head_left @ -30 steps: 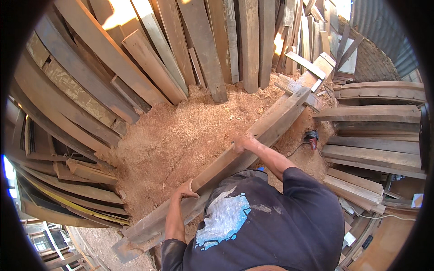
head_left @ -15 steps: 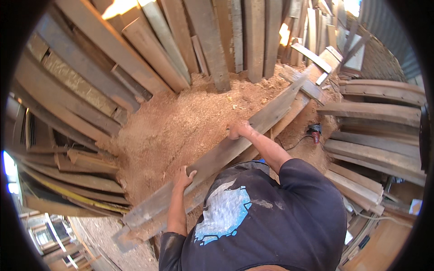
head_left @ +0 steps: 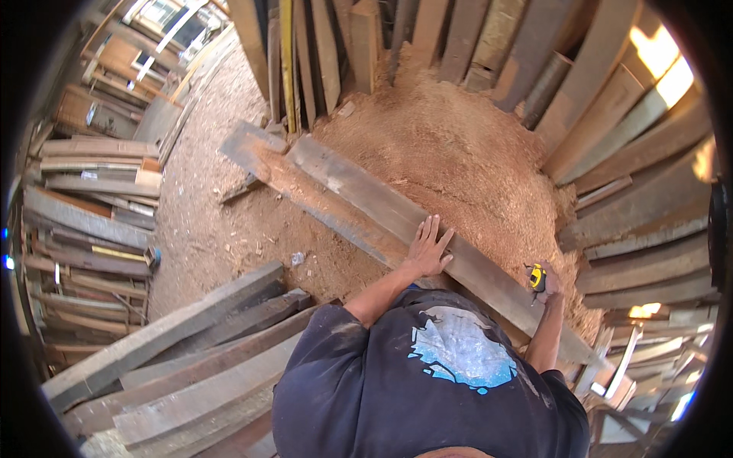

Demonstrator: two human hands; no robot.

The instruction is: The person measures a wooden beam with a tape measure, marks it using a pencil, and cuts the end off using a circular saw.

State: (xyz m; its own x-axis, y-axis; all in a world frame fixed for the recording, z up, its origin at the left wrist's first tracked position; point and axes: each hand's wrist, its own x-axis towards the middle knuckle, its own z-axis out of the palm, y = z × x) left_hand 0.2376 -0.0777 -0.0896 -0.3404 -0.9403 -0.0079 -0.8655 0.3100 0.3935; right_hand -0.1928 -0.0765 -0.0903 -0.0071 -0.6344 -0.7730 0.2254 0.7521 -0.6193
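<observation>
A long grey-brown plank (head_left: 366,202) lies slantwise in front of me, from the upper left to the lower right. It rests alongside and partly over a wider board (head_left: 324,210) dusted with sawdust. My left hand (head_left: 430,248) presses flat on the plank near its middle, fingers spread. Beyond the plank's far edge, my right hand (head_left: 553,284) is closed around a yellow and black tape measure (head_left: 537,276). No drawn-out blade can be made out.
Thick sawdust (head_left: 473,168) covers the ground beyond the plank. Upright planks (head_left: 527,69) lean around the far side and right. Heavy beams (head_left: 206,347) are piled at the lower left, and more stacked timber (head_left: 92,214) stands at the far left.
My view has swung to the left. My left hand has gone from gripping the plank's edge to lying flat on it. My right hand has left the plank and now shows the tape measure.
</observation>
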